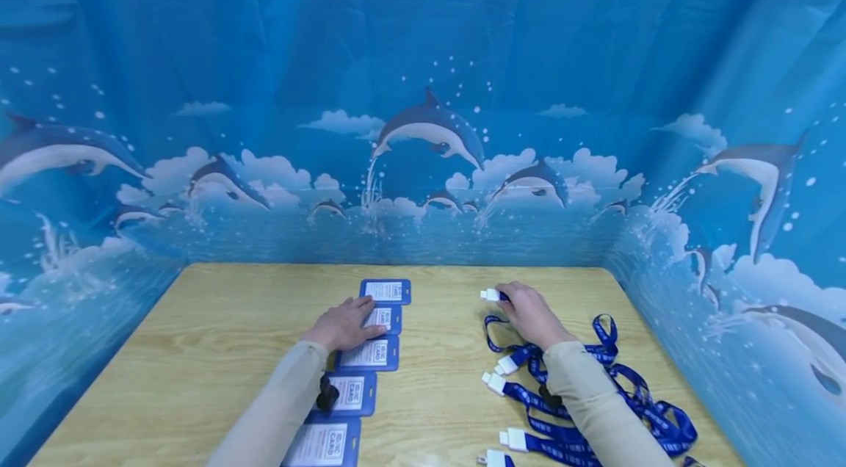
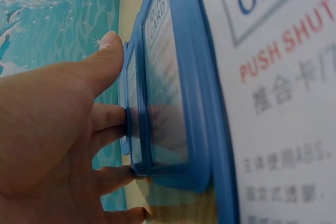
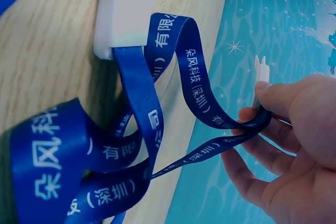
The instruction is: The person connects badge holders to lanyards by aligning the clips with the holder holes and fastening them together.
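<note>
Card holders [image 1: 388,291], five, and lanyards [image 1: 558,450], several; wooden counter [image 1: 443,357].
Blue holders in a column, lower centre of the frame; left hand [image 1: 345,324], fingers loosely spread, touches the second from top; right hand [image 1: 534,316], right of centre, pinches one lanyard behind its white clip [image 1: 490,295]. Judged risks: tangled loops, lower right, may snag and drag together when pulled; sideways pressure could skew the column.

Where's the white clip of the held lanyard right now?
In the head view, right of centre, the white clip pokes leftward from the right hand, level with the farthest blue card holder.
</note>
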`<action>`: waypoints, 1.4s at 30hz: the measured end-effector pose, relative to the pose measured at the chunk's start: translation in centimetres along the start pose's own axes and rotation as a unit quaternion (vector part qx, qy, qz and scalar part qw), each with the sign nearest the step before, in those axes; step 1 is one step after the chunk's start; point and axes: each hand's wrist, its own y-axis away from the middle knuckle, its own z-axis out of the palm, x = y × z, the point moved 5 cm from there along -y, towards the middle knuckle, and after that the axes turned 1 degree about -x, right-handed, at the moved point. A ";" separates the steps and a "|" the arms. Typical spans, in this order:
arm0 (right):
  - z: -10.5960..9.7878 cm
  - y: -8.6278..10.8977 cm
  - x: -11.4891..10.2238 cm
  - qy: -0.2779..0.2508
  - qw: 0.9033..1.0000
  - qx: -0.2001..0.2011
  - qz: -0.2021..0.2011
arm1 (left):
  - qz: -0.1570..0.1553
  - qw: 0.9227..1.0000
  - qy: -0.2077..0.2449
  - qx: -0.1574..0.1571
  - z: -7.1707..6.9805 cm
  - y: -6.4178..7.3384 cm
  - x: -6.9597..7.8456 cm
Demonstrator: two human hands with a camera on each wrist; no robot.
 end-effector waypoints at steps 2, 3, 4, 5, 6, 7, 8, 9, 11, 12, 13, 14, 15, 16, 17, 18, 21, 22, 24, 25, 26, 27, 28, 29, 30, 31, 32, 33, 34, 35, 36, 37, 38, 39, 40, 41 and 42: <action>0.0 0.0 0.0 0.000 1.000 -0.001 0.000 | 0.002 1.000 -0.001 0.000 0.0 0.0 0.0; 0.0 0.0 -0.1 0.000 1.000 -0.001 -0.001 | 0.005 1.000 -0.002 0.000 -0.1 0.0 0.0; 0.0 0.0 -0.1 -0.001 1.000 -0.001 -0.002 | 0.005 1.000 -0.001 0.000 -0.1 0.0 0.0; 0.0 0.0 -0.1 -0.002 1.000 -0.002 -0.004 | 0.006 1.000 0.000 0.000 -0.1 0.0 0.0; 0.0 0.0 -0.2 -0.001 1.000 -0.002 -0.005 | 0.006 1.000 0.000 0.000 -0.1 0.0 0.1; 0.0 0.0 -0.2 -0.002 1.000 -0.003 -0.005 | 0.007 1.000 0.001 0.000 -0.1 0.0 0.1; 0.1 0.0 -0.1 -0.002 1.000 -0.004 -0.005 | 0.008 1.000 0.002 0.000 -0.1 0.0 0.1; 0.1 0.0 -0.1 -0.003 1.000 -0.004 -0.004 | 0.009 1.000 0.003 0.000 -0.1 -0.1 0.1; 0.1 0.0 -0.1 -0.002 1.000 -0.004 -0.004 | 0.008 1.000 0.004 -0.001 0.0 -0.1 0.1; 0.1 -0.1 -0.1 -0.002 1.000 -0.005 -0.003 | 0.009 1.000 0.004 -0.001 0.0 -0.1 0.1; 0.1 -0.1 -0.1 -0.003 1.000 -0.005 -0.003 | 0.008 1.000 0.005 -0.001 0.0 -0.1 0.1; 0.1 -0.1 -0.1 -0.003 1.000 -0.005 -0.003 | 0.008 1.000 0.006 -0.001 0.0 -0.1 0.1; 0.0 -0.1 -0.1 -0.003 1.000 -0.004 -0.004 | 0.007 1.000 0.006 -0.001 0.0 -0.1 0.1; 0.0 -0.1 -0.2 -0.004 1.000 -0.004 -0.004 | 0.008 1.000 0.007 -0.001 0.0 -0.1 0.1; 0.0 0.0 -0.2 -0.004 1.000 -0.003 -0.004 | 0.008 1.000 0.007 0.000 0.0 -0.1 0.0; 0.0 0.0 -0.2 -0.004 1.000 -0.002 -0.004 | 0.008 1.000 0.007 0.000 0.0 -0.1 0.0; 0.2 0.1 -0.3 -0.007 1.000 -0.003 0.000 | 0.007 1.000 0.007 0.000 0.0 -0.1 0.0; 0.3 0.1 -0.2 -0.007 1.000 -0.005 0.001 | 0.005 1.000 0.008 0.001 0.0 -0.1 0.0; 0.5 0.2 -0.2 -0.009 1.000 -0.007 0.005 | 0.001 1.000 0.010 0.001 0.0 0.0 0.0; 0.6 0.2 -0.2 -0.010 1.000 -0.007 0.007 | 0.000 1.000 0.011 0.001 0.1 0.0 -0.1; 0.7 0.2 -0.2 -0.012 1.000 -0.007 0.009 | -0.001 1.000 0.012 0.001 0.1 0.0 -0.1; 0.7 0.2 -0.2 -0.011 1.000 -0.005 0.009 | -0.002 1.000 0.013 0.001 0.1 0.0 -0.1; 0.8 0.2 -0.2 -0.011 1.000 -0.002 0.008 | -0.001 1.000 0.012 0.001 0.1 0.0 -0.1; 0.8 0.3 -0.3 -0.011 1.000 0.001 0.007 | 0.000 1.000 0.010 0.002 0.1 0.0 -0.1; 0.8 0.2 -0.3 -0.011 1.000 0.002 0.006 | 0.002 1.000 0.010 0.002 0.2 0.0 -0.1; 0.8 0.2 -0.3 -0.011 1.000 0.003 0.005 | 0.004 1.000 0.009 0.002 0.2 0.0 -0.1; 0.8 0.2 -0.3 -0.010 1.000 0.004 0.003 | 0.006 1.000 0.007 0.002 0.2 0.0 -0.1; 0.8 0.2 -0.4 -0.009 1.000 0.004 0.002 | 0.007 1.000 0.007 0.001 0.2 0.0 -0.1; 0.8 0.2 -0.4 -0.008 1.000 0.004 0.001 | 0.009 1.000 0.006 0.001 0.2 0.0 -0.1; 0.9 0.2 -0.4 -0.007 1.000 0.003 0.001 | 0.009 1.000 0.007 0.000 0.3 0.0 -0.2; 0.9 0.2 -0.4 -0.008 1.000 0.002 0.000 | 0.010 1.000 0.007 0.000 0.3 0.0 -0.2; 0.9 0.1 -0.4 -0.007 1.000 0.002 0.001 | 0.011 1.000 0.008 0.000 0.3 -0.1 -0.2; 0.9 0.1 -0.5 -0.007 1.000 0.001 0.001 | 0.011 1.000 0.008 0.000 0.3 -0.1 -0.2; 0.9 0.1 -0.5 -0.007 1.000 0.001 0.002 | 0.011 1.000 0.009 0.000 0.3 -0.1 -0.2; 1.0 0.0 -0.5 -0.006 1.000 0.000 0.002 | 0.012 1.000 0.009 0.001 0.3 -0.1 -0.1; 1.0 0.0 -0.5 -0.005 1.000 -0.001 0.004 | 0.012 1.000 0.008 0.001 0.2 0.0 -0.1; 1.0 -0.1 -0.6 -0.002 1.000 -0.002 0.004 | 0.012 1.000 0.008 0.001 0.2 0.0 -0.1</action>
